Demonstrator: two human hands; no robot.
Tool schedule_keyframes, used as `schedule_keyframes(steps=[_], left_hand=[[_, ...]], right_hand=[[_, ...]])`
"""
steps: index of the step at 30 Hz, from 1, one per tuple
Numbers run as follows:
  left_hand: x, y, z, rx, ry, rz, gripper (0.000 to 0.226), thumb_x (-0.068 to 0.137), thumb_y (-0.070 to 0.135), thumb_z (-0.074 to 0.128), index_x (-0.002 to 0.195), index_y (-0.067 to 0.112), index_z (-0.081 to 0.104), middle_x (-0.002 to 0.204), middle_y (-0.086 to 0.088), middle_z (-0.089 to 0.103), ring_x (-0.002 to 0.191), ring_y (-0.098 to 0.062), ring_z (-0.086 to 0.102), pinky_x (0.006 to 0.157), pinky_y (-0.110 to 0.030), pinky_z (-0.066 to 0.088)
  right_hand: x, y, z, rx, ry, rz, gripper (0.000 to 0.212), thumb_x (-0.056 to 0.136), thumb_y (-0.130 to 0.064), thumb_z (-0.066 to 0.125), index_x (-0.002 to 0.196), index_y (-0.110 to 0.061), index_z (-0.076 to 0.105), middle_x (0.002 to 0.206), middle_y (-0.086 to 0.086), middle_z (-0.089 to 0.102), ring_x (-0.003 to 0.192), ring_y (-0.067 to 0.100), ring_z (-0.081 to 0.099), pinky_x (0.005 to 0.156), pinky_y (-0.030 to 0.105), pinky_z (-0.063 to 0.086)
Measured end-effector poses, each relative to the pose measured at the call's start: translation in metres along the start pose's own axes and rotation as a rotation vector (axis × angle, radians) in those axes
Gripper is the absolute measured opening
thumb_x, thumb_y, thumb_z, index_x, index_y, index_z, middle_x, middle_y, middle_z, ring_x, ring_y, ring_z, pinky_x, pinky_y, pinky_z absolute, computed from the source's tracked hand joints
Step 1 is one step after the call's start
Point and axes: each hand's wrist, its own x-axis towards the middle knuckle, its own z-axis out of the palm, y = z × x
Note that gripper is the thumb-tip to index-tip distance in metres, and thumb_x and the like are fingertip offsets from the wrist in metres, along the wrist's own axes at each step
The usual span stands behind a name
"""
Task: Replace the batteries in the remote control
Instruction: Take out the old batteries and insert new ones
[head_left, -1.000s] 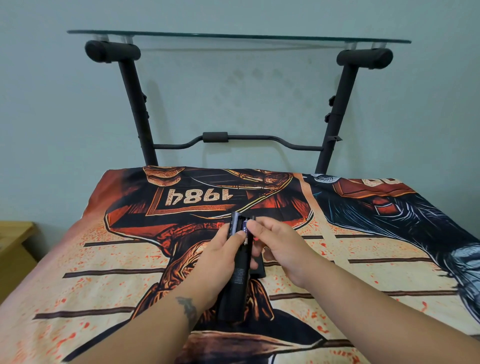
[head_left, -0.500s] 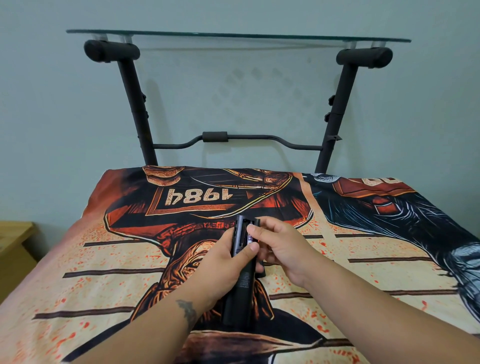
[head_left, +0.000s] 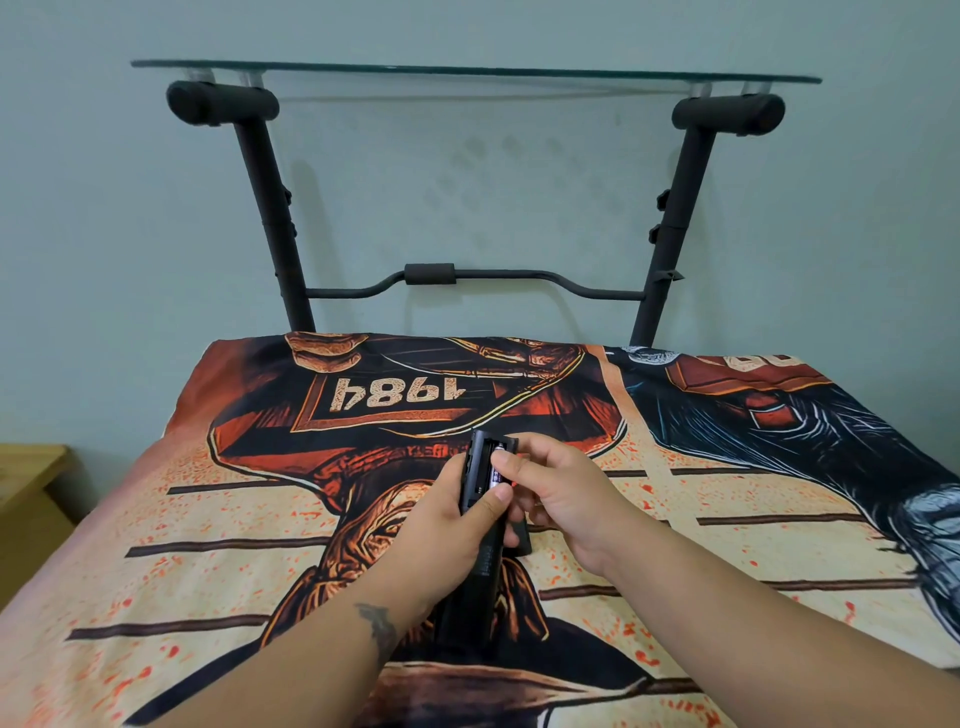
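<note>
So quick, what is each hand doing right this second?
Left hand: closed around the black remote control, battery bay facing up.
Right hand: fingertips pressed on a battery in the bay; whether it is pinched cannot be told.

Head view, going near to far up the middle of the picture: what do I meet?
Remote control held in the left hand → its open battery bay → "1984" print on the cloth → stand's black crossbar → glass shelf.
</note>
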Motion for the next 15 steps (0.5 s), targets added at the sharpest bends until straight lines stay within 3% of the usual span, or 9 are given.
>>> schedule_keyframes(steps=[10,15], left_hand=[[0.0005,0.0,-0.0004,-0.025,0.011,-0.009,0.016,0.096,0.019,0.054,0.112,0.019,0.054,0.077,-0.003,0.067,0.063,-0.017,0.063,0.061,-0.029,0.05],[-0.0007,0.0047,0.0003,-0.089,0.022,-0.034,0.014,0.097,0.018,0.052,0.11,0.016,0.056,0.072,-0.004,0.065,0.058,-0.017,0.061,0.054,-0.023,0.049]], right_hand=[[-0.0042,-0.0039,0.0027,0.076,-0.017,-0.008,0.017,0.089,-0.016,0.064,0.101,-0.003,0.065,0.056,-0.005,0.06,0.045,0.014,0.048,0.037,0.018,0.042],[-0.0031,-0.002,0.0025,0.07,-0.006,-0.024,0.015,0.087,-0.017,0.067,0.098,-0.007,0.067,0.072,0.008,0.06,0.048,0.018,0.051,0.041,0.023,0.047]])
